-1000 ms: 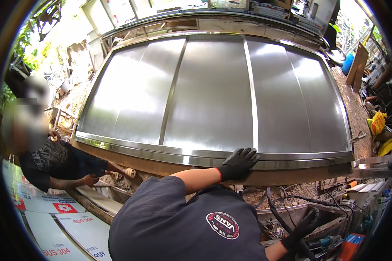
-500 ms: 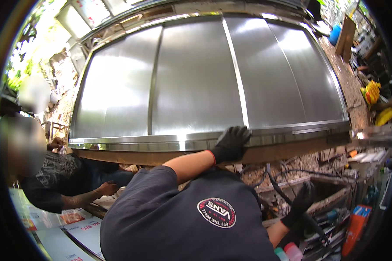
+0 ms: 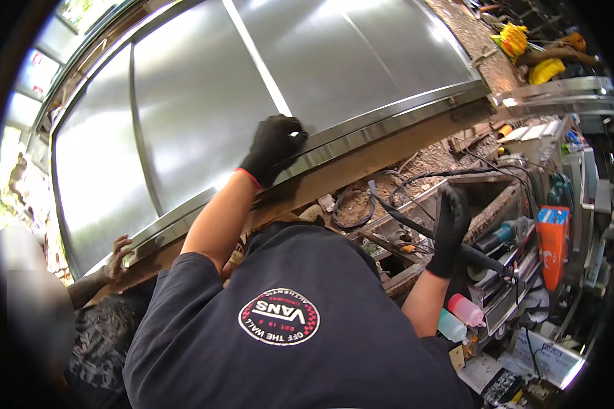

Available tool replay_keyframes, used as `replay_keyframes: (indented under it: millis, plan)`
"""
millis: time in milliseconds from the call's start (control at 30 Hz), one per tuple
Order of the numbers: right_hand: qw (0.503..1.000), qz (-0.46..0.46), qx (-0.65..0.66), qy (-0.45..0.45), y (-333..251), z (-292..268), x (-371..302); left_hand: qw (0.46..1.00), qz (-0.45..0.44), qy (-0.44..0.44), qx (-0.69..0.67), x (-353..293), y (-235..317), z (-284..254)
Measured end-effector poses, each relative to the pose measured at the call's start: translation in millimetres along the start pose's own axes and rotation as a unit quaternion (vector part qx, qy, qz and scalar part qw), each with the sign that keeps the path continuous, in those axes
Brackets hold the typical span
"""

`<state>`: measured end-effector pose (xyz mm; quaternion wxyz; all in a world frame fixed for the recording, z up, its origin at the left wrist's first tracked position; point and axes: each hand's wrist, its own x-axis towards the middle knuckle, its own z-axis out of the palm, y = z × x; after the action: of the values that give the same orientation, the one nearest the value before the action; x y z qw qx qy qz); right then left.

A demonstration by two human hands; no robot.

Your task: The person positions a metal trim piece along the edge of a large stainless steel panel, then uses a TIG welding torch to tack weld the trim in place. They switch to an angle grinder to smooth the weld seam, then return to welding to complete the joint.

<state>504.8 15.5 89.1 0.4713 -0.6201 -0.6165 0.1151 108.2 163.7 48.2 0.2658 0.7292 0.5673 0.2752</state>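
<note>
A large framed panel of brushed, shiny metal [image 3: 191,88] lies before me, crossed by several strips. My left hand [image 3: 274,151], in a black glove with a red cuff edge, is closed at the panel's near border. A tiny bright spot shows at its fingers; what they hold, if anything, is too small to name. My right hand [image 3: 450,225], also black-gloved, is raised on the right with its fingers stretched up. A thick black cable [image 3: 406,218] runs past its wrist; I cannot tell whether they touch.
At the left, a co-worker's hand [image 3: 118,259] is at the panel's near edge. On the right are an orange and blue box [image 3: 552,245], a teal power tool [image 3: 501,235], a pink-capped bottle [image 3: 465,310] and a pale green bottle [image 3: 451,326]. Yellow bags [image 3: 512,39] lie farther off.
The view has swung right and tilted. My left hand has gone from lying on the panel's edge to closed. My right hand has risen nearer the panel. The co-worker's hand now reaches the panel's edge.
</note>
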Motion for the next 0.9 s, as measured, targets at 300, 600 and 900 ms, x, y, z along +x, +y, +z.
replay_keyframes:
  millis: [300, 600, 900]
  plan:
    - [0.987, 0.102, -0.04, -0.116, 61.4, 49.2, 174.9, 0.956, -0.202, -0.187, -0.098, 14.9, -18.0, 1.4]
    - [0.891, 0.075, -0.34, -0.291, 82.1, 90.5, 265.2, 0.935, -0.278, -0.136, -0.171, 8.1, -20.9, 5.7]
    - [0.799, 0.036, -0.389, -0.457, 111.2, 157.6, 313.2, 0.901, -0.39, -0.186, 0.048, 27.4, -5.6, -0.4]
